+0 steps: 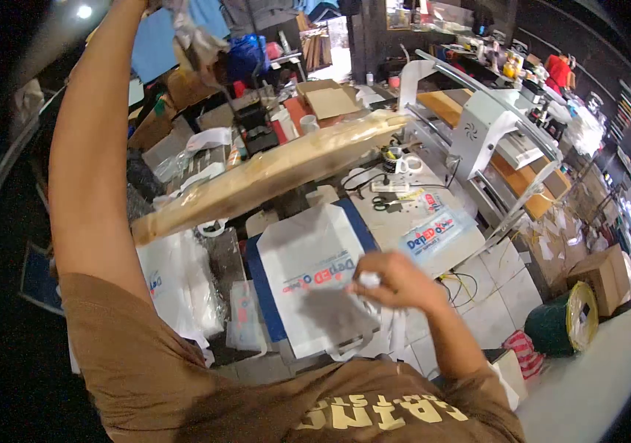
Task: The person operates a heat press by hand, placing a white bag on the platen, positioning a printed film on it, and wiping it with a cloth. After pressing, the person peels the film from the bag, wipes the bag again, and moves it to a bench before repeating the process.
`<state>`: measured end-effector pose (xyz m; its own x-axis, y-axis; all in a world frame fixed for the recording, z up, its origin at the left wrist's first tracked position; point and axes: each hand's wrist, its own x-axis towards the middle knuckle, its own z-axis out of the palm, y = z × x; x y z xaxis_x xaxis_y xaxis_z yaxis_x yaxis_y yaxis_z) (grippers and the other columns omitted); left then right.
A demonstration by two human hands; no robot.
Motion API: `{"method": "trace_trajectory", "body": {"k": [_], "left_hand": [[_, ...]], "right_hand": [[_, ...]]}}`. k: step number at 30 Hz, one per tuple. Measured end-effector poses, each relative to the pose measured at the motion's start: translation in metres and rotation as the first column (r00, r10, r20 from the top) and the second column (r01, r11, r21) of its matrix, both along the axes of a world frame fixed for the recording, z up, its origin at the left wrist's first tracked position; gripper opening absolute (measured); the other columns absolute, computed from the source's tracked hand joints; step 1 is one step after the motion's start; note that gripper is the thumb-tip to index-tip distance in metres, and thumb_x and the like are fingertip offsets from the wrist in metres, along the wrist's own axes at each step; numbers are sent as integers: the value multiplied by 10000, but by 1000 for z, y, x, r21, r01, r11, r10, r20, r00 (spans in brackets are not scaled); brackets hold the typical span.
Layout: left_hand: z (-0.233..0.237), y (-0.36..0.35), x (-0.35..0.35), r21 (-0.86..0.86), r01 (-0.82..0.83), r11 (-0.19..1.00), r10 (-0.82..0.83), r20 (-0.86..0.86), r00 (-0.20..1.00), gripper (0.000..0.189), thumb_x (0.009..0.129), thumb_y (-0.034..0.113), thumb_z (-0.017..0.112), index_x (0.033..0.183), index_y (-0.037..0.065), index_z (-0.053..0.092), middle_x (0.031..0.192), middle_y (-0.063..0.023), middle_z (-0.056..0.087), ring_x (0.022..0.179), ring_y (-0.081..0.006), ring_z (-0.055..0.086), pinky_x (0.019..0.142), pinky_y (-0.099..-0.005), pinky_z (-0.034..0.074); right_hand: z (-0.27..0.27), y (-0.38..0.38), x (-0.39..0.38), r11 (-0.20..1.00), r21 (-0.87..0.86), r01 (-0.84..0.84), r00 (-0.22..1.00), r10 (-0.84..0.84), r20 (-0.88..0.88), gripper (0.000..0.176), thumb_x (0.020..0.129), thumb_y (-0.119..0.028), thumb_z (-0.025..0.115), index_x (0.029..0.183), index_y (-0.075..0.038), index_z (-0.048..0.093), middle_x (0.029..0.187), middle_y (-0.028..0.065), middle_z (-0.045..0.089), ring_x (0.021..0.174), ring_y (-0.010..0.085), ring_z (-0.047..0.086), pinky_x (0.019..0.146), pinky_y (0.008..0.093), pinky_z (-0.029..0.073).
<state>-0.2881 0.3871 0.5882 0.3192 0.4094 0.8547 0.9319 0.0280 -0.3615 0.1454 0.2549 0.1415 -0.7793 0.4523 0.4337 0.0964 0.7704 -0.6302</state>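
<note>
My right hand [393, 279] is closed on a small white wad [369, 279], just above the right side of a white bag [315, 258]. The bag has blue and red lettering and lies on a dark blue board [360, 225]. My left arm reaches up past the top edge, and its hand is out of the frame. Beyond the bag, a long tape-covered frame [271, 173] is tilted up and seen nearly edge-on.
Plastic-wrapped white bags [179, 277] lie left of the board. To its right are printed clear sheets [437, 235], scissors [382, 204], a power strip [391, 187] and a cup [392, 159]. A metal-framed machine [489, 129] stands farther right, with a green bin [552, 325] below.
</note>
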Motion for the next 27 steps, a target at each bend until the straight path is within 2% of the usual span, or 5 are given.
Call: {"method": "trace_trajectory", "body": {"k": [4,7,14,18,27], "left_hand": [[-19,-41,60,-229,-16,973,80,270,960,679,776,280,728,1406,84,566,1228,-304,664,1094,-385,686,958,-475,554],[-30,-81,90,-331,-22,944,219,571,791,643,800,337,757,1383,115,603,1160,-269,709,1053,-339,718,905,-471,584],[-173,-238,185,61,182,981,-184,26,983,539,780,284,772,1244,23,690,1091,-163,731,989,-319,708,926,-390,535],[-281,-314,256,-66,471,880,-459,136,878,424,670,406,891,840,57,719,637,-76,588,540,-256,536,515,-381,354],[-465,-344,301,-481,548,684,-215,585,782,289,723,229,800,668,72,564,655,-81,508,609,-307,572,543,-443,399]], "right_hand": [[-153,-39,42,970,-111,216,949,-181,257,443,912,-425,740,733,-27,661,666,159,620,629,314,645,598,427,482],[-142,-70,70,857,-457,240,956,-126,266,471,873,-430,789,684,-27,635,618,158,583,563,271,593,572,410,449],[-79,-56,112,861,-485,-152,983,183,17,491,715,-248,947,650,-39,507,612,70,501,562,212,501,544,365,365],[0,-47,110,888,-275,-369,906,277,-322,486,635,-213,985,754,-64,537,732,65,564,664,216,543,595,345,387],[-4,-88,31,889,-228,-398,823,236,-516,304,785,-128,809,892,-51,535,874,120,557,796,282,569,708,391,460]]}}
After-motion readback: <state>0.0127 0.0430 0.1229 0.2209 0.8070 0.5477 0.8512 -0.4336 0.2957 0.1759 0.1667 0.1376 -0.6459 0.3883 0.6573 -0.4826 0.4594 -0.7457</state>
